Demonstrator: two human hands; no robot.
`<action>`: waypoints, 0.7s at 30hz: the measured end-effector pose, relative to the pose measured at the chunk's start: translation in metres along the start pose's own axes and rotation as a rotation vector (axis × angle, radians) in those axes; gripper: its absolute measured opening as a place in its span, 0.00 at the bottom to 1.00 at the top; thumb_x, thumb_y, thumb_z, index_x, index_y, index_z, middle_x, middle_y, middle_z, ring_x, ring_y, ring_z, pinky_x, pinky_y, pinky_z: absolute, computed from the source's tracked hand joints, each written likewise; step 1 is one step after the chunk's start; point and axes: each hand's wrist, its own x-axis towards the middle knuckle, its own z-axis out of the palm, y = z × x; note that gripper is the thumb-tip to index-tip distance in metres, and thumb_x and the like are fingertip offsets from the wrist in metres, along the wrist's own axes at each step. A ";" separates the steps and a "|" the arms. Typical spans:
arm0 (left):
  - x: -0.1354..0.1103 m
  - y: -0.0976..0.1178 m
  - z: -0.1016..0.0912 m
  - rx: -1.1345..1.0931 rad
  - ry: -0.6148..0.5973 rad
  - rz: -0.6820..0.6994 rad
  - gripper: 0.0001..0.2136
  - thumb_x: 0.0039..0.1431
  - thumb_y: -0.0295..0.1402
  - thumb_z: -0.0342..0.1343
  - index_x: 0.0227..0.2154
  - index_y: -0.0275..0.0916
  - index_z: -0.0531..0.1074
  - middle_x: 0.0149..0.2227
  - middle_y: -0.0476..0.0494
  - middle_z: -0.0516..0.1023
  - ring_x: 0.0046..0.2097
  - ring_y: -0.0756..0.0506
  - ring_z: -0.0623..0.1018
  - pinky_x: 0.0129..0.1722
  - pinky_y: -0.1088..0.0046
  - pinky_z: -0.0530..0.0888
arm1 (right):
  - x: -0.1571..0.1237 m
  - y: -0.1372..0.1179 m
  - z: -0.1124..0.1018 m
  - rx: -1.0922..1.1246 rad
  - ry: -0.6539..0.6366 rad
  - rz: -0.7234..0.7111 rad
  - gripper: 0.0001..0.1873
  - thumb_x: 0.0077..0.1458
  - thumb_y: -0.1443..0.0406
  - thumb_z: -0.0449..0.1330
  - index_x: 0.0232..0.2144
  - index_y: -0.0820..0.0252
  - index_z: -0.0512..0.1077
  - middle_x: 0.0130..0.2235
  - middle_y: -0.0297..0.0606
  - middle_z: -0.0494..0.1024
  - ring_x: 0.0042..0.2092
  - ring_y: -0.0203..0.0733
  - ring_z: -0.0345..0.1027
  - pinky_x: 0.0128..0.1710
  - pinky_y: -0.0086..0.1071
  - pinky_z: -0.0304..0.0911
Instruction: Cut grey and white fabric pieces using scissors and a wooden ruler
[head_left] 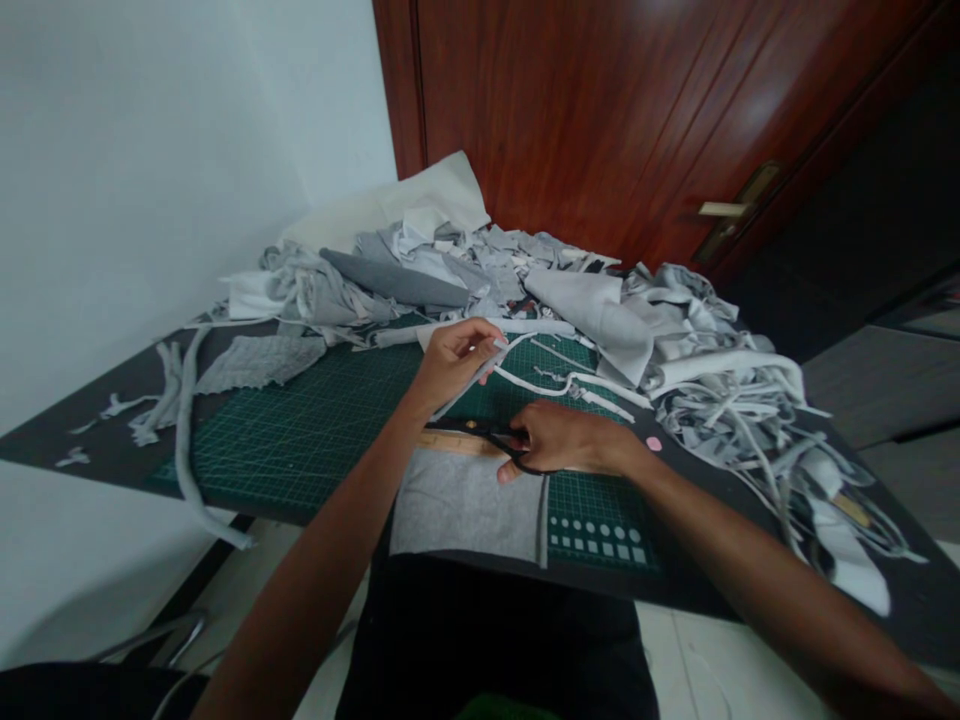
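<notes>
In my right hand (551,438) is a pair of black-handled scissors (487,431), its blades pointing left across a wooden ruler (457,443). The ruler lies on a folded piece of grey cloth (472,505) that reaches to the table's front edge. Just above the ruler, my left hand (460,358) pinches a thin strip of light grey cloth (471,383) and lifts it from the mat. Whether the blades touch any cloth I cannot tell. Below both hands spreads a green cutting mat (300,440) with grid lines.
A heap of grey and white fabric scraps (495,260) fills the table's back. More tangled strips (742,420) pile up on the right. A long fabric roll (185,430) hangs over the front edge at left. Behind stands a wooden door (570,120); a white wall (150,150) borders the left.
</notes>
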 end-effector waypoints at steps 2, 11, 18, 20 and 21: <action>0.000 0.000 0.000 -0.004 0.002 0.001 0.20 0.58 0.51 0.67 0.30 0.37 0.75 0.25 0.53 0.72 0.19 0.56 0.71 0.17 0.82 0.68 | -0.001 0.000 0.001 -0.014 0.024 -0.001 0.26 0.49 0.42 0.70 0.28 0.61 0.78 0.25 0.33 0.74 0.26 0.37 0.64 0.27 0.32 0.51; -0.001 0.002 -0.001 0.017 0.004 -0.037 0.21 0.57 0.54 0.67 0.30 0.38 0.74 0.23 0.54 0.71 0.19 0.55 0.70 0.18 0.81 0.68 | -0.003 -0.001 0.004 0.006 0.049 0.009 0.24 0.49 0.46 0.71 0.27 0.61 0.77 0.25 0.32 0.73 0.26 0.37 0.64 0.26 0.31 0.50; -0.002 0.001 -0.002 0.020 0.006 -0.047 0.21 0.57 0.54 0.66 0.31 0.38 0.75 0.24 0.53 0.72 0.19 0.56 0.70 0.18 0.81 0.68 | -0.001 0.002 0.005 0.035 0.040 0.013 0.24 0.49 0.45 0.70 0.27 0.61 0.76 0.24 0.31 0.72 0.26 0.36 0.62 0.26 0.31 0.49; -0.002 0.001 -0.002 0.016 0.006 -0.048 0.21 0.57 0.54 0.66 0.30 0.38 0.75 0.25 0.53 0.72 0.19 0.56 0.70 0.18 0.81 0.68 | 0.001 0.002 0.005 0.030 0.029 0.020 0.25 0.49 0.44 0.69 0.28 0.61 0.77 0.25 0.31 0.72 0.26 0.36 0.62 0.26 0.31 0.49; -0.002 0.001 -0.002 0.014 0.006 -0.047 0.21 0.57 0.54 0.66 0.30 0.38 0.75 0.25 0.53 0.72 0.19 0.56 0.70 0.18 0.81 0.68 | 0.002 0.001 0.004 0.022 0.023 0.024 0.26 0.49 0.43 0.69 0.28 0.61 0.77 0.25 0.31 0.72 0.26 0.36 0.62 0.26 0.32 0.49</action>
